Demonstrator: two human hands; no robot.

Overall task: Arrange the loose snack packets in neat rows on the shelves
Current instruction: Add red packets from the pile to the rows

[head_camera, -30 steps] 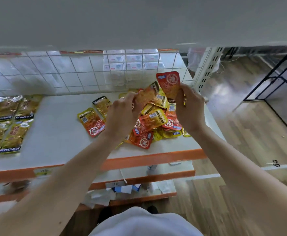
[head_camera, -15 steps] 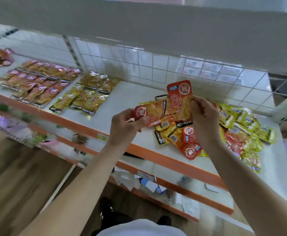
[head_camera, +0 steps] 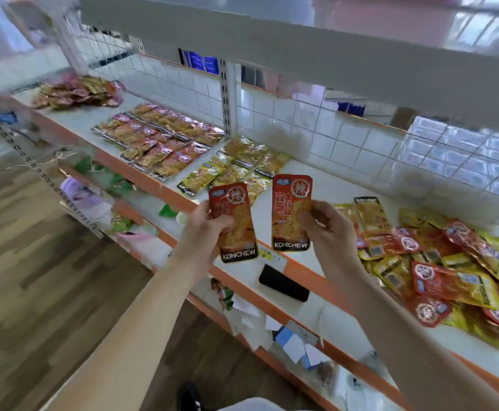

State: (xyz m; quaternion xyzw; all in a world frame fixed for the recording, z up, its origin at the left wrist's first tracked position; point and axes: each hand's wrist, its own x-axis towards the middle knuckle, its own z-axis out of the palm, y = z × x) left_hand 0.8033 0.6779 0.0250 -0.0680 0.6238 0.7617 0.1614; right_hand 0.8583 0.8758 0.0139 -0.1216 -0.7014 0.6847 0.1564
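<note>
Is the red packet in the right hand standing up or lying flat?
Standing up: the right hand holds the red packet upright, KONCHEW at the bottom.

Bright, even, soft light with faint shadows. Glare whitens the upper shelf [head_camera: 420, 13] at 1 o'clock. Motion blur smears the edge from 9 to 11 o'clock. Wide-angle distortion bows the shelf lines. Print on the packet [head_camera: 291, 215] at centre reads sharp.

"KONCHEW" on both held packets [head_camera: 291, 213]
</note>
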